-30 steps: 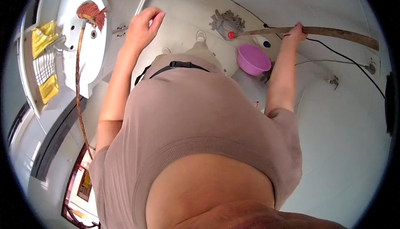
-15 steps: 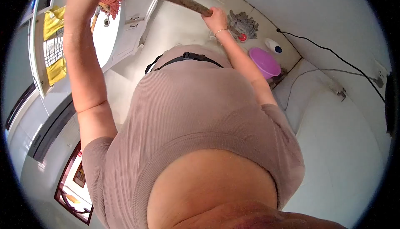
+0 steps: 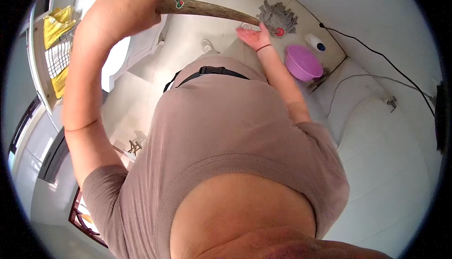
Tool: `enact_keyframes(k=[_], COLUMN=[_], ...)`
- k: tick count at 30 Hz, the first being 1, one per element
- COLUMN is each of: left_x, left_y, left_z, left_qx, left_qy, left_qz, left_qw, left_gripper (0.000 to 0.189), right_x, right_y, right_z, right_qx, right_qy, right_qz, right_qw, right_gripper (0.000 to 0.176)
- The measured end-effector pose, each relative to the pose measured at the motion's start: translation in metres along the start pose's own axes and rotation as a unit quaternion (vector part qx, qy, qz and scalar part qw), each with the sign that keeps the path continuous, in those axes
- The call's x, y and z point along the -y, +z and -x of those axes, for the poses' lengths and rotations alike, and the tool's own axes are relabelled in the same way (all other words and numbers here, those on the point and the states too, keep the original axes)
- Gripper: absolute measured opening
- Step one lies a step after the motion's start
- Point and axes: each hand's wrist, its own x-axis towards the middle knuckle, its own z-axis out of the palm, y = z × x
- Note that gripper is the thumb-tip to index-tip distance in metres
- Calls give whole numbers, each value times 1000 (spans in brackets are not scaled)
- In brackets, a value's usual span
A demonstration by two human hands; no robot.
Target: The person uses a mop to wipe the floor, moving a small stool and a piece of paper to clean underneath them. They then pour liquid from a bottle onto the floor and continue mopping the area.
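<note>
Gripped in my left hand (image 3: pixel 129 7) is a thick wooden mop handle (image 3: pixel 207 8), with the fist wrapped around its upper end. A small heart sticker (image 3: pixel 179 3) shows on the wood just beyond the fist. The handle slants down and away to the right, toward a grey string mop head (image 3: pixel 277 15) with a red centre (image 3: pixel 279 32) on the floor. My right hand (image 3: pixel 254 35) is open, palm showing and fingers stretched out. Its thumb overlaps the lower part of the handle, hiding where the handle meets the mop head.
Right of the mop stand a purple basin (image 3: pixel 303 63) and a white bottle (image 3: pixel 314 41) by the wall. A black cable (image 3: pixel 376 53) runs along that wall. On the left are a white cabinet (image 3: pixel 123 61) and a rack with yellow cloths (image 3: pixel 57 26). A shoe (image 3: pixel 206 45) shows on the floor.
My right hand has let go of the handle and opened beside it. My left hand has come lower and to the right, nearer the camera, still holding the handle.
</note>
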Motion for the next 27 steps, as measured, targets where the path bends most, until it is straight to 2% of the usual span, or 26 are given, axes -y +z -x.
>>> enact_keyframes(k=[1, 2, 3, 5, 6, 7, 9, 11, 14, 15, 17, 22, 24, 26, 27], left_x=[-2, -6, -5, 6, 12, 15, 21, 20, 23, 24, 26, 13, 7, -1, -4], left_y=[0, 3, 12, 35, 48, 56, 70, 87, 121, 136, 168, 233, 260, 276, 285], left_z=[4, 9, 15, 35, 45, 56, 80, 104, 137, 149, 175, 239, 265, 285, 295], left_qx=[-19, 18, 20, -4, -11, -12, 56, 72, 115, 89, 95, 128, 124, 164, 166], left_qy=[18, -14, -17, -13, -13, -15, -95, -126, -214, -220, -262, -374, -393, -453, -454], left_qz=[9, 23, 25, 29, 26, 26, 94, 116, 158, 170, 210, 324, 346, 408, 409], left_qw=[1000, 999, 999, 999, 1000, 999, 990, 983, 957, 956, 937, 859, 843, 776, 774], left_gripper=[15, 17, 17, 18, 20, 20, 22, 22, 25, 27, 28, 29, 29, 30, 30], right_x=[1, -4, -7, -17, -19, -26, -42, -60, -84, -94, -114, -185, -217, -247, -260], right_y=[15, 35, 31, 20, 40, 48, 62, 69, 99, 103, 106, 123, 134, 140, 142], right_z=[11, 8, -16, -75, -60, -62, -66, -76, -83, -89, -110, -127, -131, -140, -144], right_qx=[108, 62, 62, -115, -174, -173, -217, -189, -255, -253, -238, -272, -287, -302, -302], right_qy=[71, -44, -40, -29, -24, -24, 3, 23, -10, -12, 2, -2, -12, -20, -5], right_qz=[-248, -218, -216, -319, -307, -306, -246, -227, -146, -144, -137, -16, 39, 95, 130], right_qw=[960, 973, 974, 940, 935, 936, 945, 955, 956, 957, 962, 962, 957, 948, 944], right_gripper=[47, 38, 38, 26, 21, 21, 20, 15, 14, 14, 15, 23, 22, 21, 18])
